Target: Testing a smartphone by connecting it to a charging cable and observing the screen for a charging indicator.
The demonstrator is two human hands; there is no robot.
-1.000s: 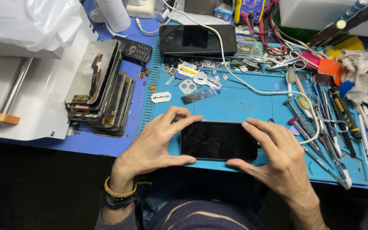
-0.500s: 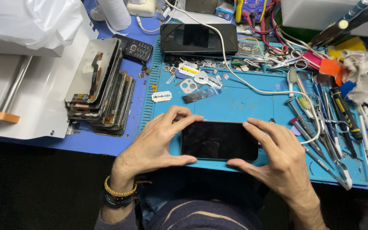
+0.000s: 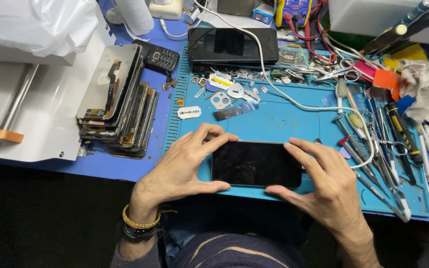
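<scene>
A black smartphone (image 3: 255, 164) lies screen up and dark on the blue work mat (image 3: 284, 121), near its front edge. My left hand (image 3: 184, 164) grips the phone's left end, thumb at the near edge and fingers over the far edge. My right hand (image 3: 326, 183) holds the right end the same way. Bracelets circle my left wrist.
A stack of phone screens (image 3: 120, 101) sits left of the mat, beside a white machine (image 3: 35, 99). A razor blade (image 3: 189, 113), small metal parts (image 3: 224, 92) and a second black phone (image 3: 233, 45) lie farther back. Screwdrivers and tweezers (image 3: 378, 144) crowd the right side, with a white cable (image 3: 294, 101) across.
</scene>
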